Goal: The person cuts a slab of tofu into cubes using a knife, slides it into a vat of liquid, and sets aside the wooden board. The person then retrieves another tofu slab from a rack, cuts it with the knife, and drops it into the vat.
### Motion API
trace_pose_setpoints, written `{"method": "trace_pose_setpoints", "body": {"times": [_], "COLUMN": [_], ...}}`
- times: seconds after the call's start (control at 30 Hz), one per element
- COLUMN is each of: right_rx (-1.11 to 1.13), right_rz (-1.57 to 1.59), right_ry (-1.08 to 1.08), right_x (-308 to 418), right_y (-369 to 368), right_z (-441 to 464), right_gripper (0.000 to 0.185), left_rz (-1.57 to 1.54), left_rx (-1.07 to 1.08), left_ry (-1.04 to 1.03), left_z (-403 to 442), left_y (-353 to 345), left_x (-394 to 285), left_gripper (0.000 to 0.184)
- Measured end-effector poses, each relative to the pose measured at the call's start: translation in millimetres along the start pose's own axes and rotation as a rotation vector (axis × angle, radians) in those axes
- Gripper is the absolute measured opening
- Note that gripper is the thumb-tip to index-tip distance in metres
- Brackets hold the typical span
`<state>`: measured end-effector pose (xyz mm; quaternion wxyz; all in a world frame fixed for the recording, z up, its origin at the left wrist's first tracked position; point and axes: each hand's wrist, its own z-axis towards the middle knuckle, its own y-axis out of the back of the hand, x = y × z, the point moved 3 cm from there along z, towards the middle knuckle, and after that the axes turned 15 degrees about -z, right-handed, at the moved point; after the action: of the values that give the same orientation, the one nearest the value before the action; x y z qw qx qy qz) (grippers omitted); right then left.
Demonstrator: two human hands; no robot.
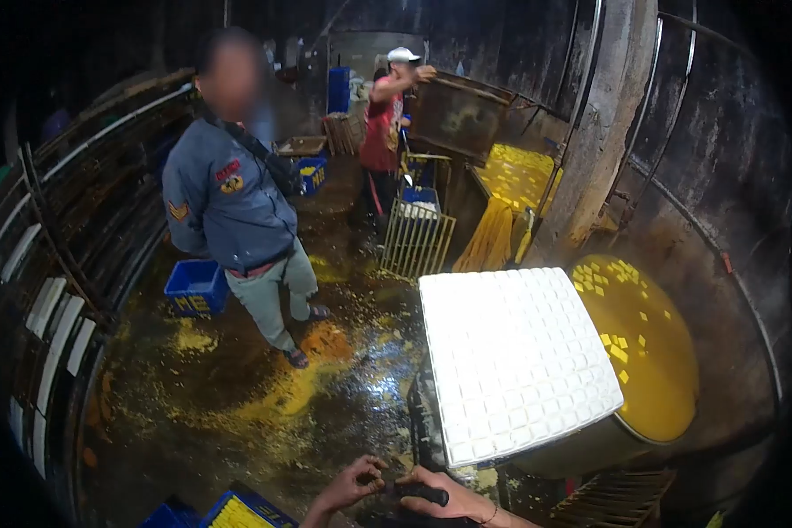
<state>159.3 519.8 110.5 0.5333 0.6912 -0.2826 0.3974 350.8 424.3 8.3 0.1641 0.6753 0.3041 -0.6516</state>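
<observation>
At the bottom centre, my right hand (453, 495) is wrapped round a thick black handle (424, 495); the rest of that tool is too dark to make out. Just left of it is my left hand (354, 486), its fingers curled in towards the handle's end. Whatever is between those fingers is too dark to see. A large white slab of tofu (519, 352), scored into small squares, lies on a support ahead and to the right of my hands.
Beside the slab, a round vat (678, 387) holds yellow liquid and yellow cubes. A person in a grey jacket (233, 194) stands ahead left by a blue crate (195, 286). Another in red (383, 132) works near a second vat (519, 176). Yellow pieces fill a crate (268, 510). The floor (229, 370) looks wet.
</observation>
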Motion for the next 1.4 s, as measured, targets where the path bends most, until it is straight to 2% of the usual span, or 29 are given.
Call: {"method": "trace_pose_setpoints", "body": {"times": [0.03, 0.13, 0.2, 0.27, 0.33, 0.37, 0.4, 0.43, 0.47, 0.5, 0.53, 0.57, 0.63, 0.7, 0.77, 0.8, 0.87, 0.9, 1.0, 1.07, 1.27, 1.4], "right_rx": [-0.063, -0.156, -0.145, -0.206, -0.331, -0.491, -0.602, -0.715, -0.739, -0.763, -0.797, -0.778, -0.811, -0.799, -0.873, -0.932, -0.914, -0.924, -0.843, -0.839, -0.862, -0.787], "right_rz": [-0.024, -0.021, -0.002, 0.046, 0.110, -0.042, -0.021, -0.148, -0.157, -0.160, -0.267, -0.230, -0.391, -0.421, -0.547, -0.620, -0.495, -0.549, -0.491, -0.487, -0.579, -0.740], "right_ry": [0.076, 0.085, 0.025, 0.052, 0.004, 0.062, 0.071, 0.051, -0.069, -0.093, -0.030, -0.055, 0.003, 0.009, 0.120, 0.098, -0.001, 0.055, -0.035, -0.034, 0.058, 0.054], "right_x": [-8.6, -2.2, -4.7, -22.8, -34.5, -32.8, -61.7, -67.0, -80.5, -90.0, -111.8, -118.8, -159.5, -169.0, -172.2, -179.2, -196.0, -194.3, -201.2, -205.8, -210.5, -212.7], "right_y": [7.0, 24.3, 42.8, 69.0, 103.8, 128.4, 147.8, 173.1, 193.5, 211.2, 225.3, 233.6, 243.6, 248.4, 254.1, 259.4, 272.6, 278.5, 279.6, 278.7, 280.5, 286.6], "right_z": [2.2, 3.2, 11.7, 26.1, 41.2, 57.5, 70.4, 85.2, 102.9, 121.0, 141.2, 159.2, 199.1, 229.6, 246.9, 250.1, 247.2, 244.4, 241.5, 242.5, 252.3, 263.3], "right_gripper": [0.038, 0.033, 0.035, 0.034, 0.030, 0.025, 0.020, 0.019, 0.021, 0.022, 0.024, 0.025, 0.029, 0.029, 0.029, 0.029, 0.028, 0.028, 0.028, 0.027, 0.029, 0.026], "left_rz": [-0.011, -0.003, 0.109, 0.323, 0.035, -0.118, -0.130, -0.039, 0.052, 0.119, 0.064, 0.057, 0.083, 0.071, 0.120, 0.107, 0.073, 0.102, 0.136, 0.142, 0.135, 0.168], "left_rx": [0.019, 0.003, -0.054, -0.457, -0.606, -0.579, -0.581, -0.503, -0.425, -0.371, -0.314, -0.248, -0.128, -0.126, -0.114, -0.117, -0.127, -0.123, -0.130, -0.097, -0.089, -0.105], "left_ry": [-0.009, -0.057, -0.220, -0.366, -0.213, -0.212, -0.179, -0.130, -0.084, -0.025, -0.007, -0.017, -0.043, 0.009, 0.013, 0.029, -0.004, 0.005, -0.051, 0.007, -0.008, 0.005], "left_z": [13.2, 38.4, 61.4, 86.0, 102.5, 111.2, 111.8, 116.1, 120.9, 123.3, 127.1, 130.0, 135.3, 136.3, 133.8, 132.3, 131.4, 131.5, 136.9, 144.2, 148.1, 148.5], "left_y": [-4.8, -3.6, 0.1, -6.9, -11.7, -18.4, -30.3, -43.8, -56.0, -71.2, -84.8, -96.8, -113.0, -110.0, -103.4, -100.7, -96.8, -96.9, -102.7, -105.8, -105.0, -106.9], "left_x": [-8.5, -33.2, -48.1, -60.6, -57.9, -47.4, -38.8, -32.3, -26.6, -18.8, -10.0, -0.9, 4.5, -3.4, -3.1, -3.5, -8.4, -8.4, -4.3, -3.5, -3.4, -9.2], "left_gripper": [0.032, 0.032, 0.037, 0.053, 0.067, 0.064, 0.064, 0.067, 0.069, 0.077, 0.088, 0.089, 0.088, 0.087, 0.084, 0.084, 0.085, 0.088, 0.091, 0.093, 0.091, 0.095]}}
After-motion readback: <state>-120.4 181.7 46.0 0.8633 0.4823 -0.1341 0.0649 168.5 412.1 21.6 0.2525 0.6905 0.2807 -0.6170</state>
